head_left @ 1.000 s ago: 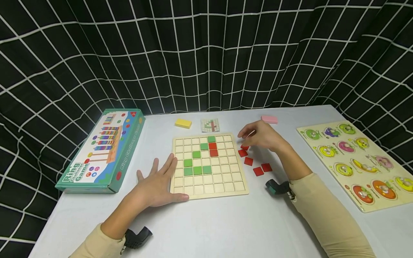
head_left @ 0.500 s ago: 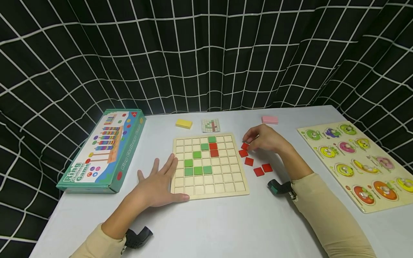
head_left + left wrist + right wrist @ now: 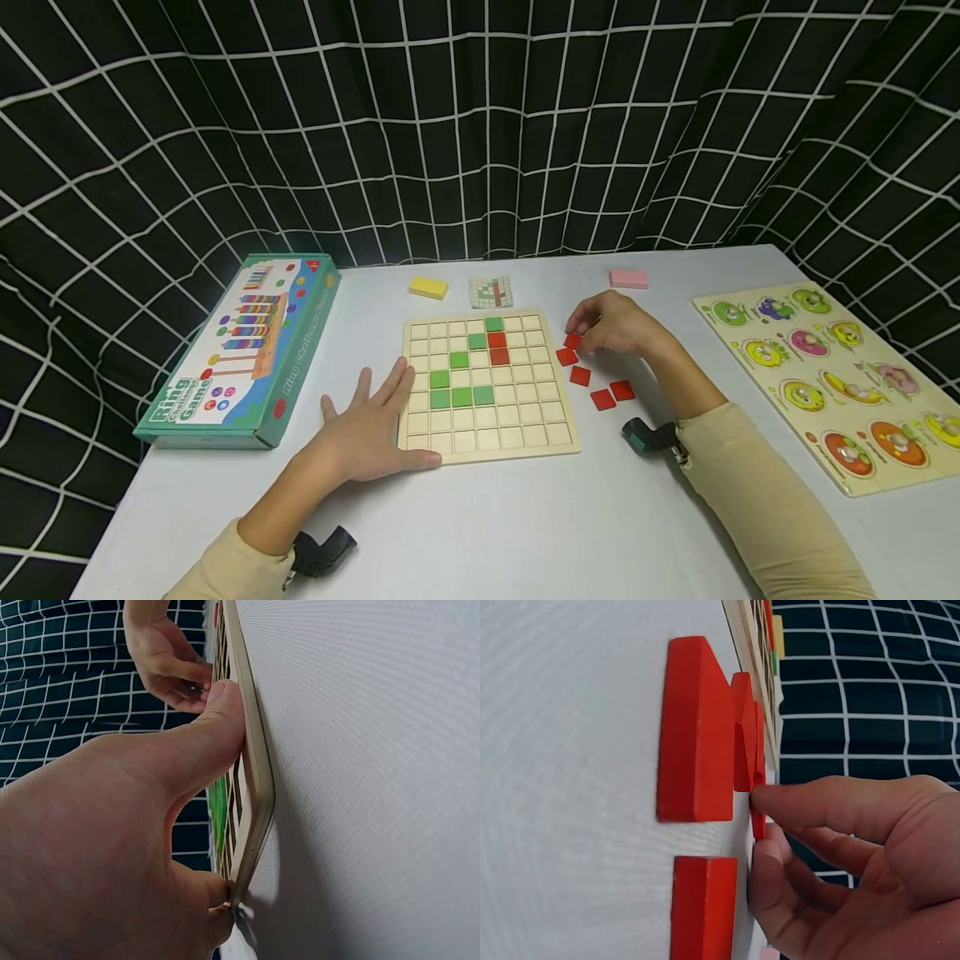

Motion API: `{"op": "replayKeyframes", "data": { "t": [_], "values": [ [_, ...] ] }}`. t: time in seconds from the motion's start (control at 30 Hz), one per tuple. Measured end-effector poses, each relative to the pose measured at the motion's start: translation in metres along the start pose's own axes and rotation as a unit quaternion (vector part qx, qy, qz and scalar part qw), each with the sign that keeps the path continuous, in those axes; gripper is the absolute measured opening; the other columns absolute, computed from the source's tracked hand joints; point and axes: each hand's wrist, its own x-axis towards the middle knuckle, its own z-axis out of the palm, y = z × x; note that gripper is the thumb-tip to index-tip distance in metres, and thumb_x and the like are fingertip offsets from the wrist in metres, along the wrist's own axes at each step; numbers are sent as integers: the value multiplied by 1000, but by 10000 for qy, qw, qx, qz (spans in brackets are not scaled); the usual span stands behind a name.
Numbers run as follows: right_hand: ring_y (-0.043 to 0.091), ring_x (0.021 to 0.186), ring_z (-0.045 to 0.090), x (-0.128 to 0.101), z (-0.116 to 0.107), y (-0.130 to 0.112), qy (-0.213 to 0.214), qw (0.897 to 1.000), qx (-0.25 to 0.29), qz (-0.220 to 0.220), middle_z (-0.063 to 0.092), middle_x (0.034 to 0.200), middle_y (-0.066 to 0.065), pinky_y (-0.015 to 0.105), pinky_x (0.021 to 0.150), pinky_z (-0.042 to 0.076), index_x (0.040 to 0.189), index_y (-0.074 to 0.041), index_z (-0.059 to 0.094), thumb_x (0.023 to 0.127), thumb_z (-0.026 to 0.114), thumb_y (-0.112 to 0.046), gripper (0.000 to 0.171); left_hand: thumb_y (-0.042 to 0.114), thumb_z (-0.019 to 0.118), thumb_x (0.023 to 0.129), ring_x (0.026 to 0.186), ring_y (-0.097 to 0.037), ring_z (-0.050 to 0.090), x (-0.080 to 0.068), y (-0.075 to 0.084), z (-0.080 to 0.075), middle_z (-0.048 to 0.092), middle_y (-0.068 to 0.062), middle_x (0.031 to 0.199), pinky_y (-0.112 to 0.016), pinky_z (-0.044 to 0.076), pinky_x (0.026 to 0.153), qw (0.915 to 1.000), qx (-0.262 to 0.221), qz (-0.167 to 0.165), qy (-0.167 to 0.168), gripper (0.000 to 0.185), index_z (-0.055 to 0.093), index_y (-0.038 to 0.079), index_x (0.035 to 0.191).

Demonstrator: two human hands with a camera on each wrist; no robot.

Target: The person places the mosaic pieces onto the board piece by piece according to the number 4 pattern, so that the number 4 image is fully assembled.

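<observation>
A wooden grid board lies flat on the white table, with several green tiles and two red tiles in its cells. My left hand rests with spread, straight fingers at the board's left edge; its thumb lies on the front edge in the left wrist view. Right of the board, my right hand pinches the farthest loose red tile between thumb and fingers. That tile is partly hidden by the fingertips. Several other red tiles lie loose nearer to me.
Behind the board are a small pattern card, a yellow block and a pink block. A boxed ring game lies at left, a fruit peg puzzle at right. A black gridded curtain surrounds the table.
My right hand has shifted slightly right and toward me, its thumb and fingers coming to the farthest red tile. The left hand stays at the board.
</observation>
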Motion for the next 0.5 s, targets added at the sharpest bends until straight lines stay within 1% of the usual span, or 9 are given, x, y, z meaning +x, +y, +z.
{"op": "replayKeyframes", "data": {
  "t": [0.17, 0.5],
  "values": [
    [25, 89, 55, 0, 1, 1, 54, 9999, -96, 72, 62, 94, 10, 28, 69, 51, 106, -1, 75, 77, 76, 5, 29, 80, 71, 78, 159, -51, 5, 0, 0, 0, 3, -2, 178, -93, 8, 103, 10000, -11, -4, 5, 126, 13, 14, 169],
    [25, 87, 57, -1, 3, -1, 270, 9991, -336, 32, 64, 92, 11, 28, 67, 51, 102, -3, 78, 78, 77, 5, 25, 80, 70, 78, 159, -52, 5, 0, 0, -1, 3, -2, 178, -93, 9, 102, 10000, 2, 5, -15, 126, 13, 13, 169]
  ]
}}
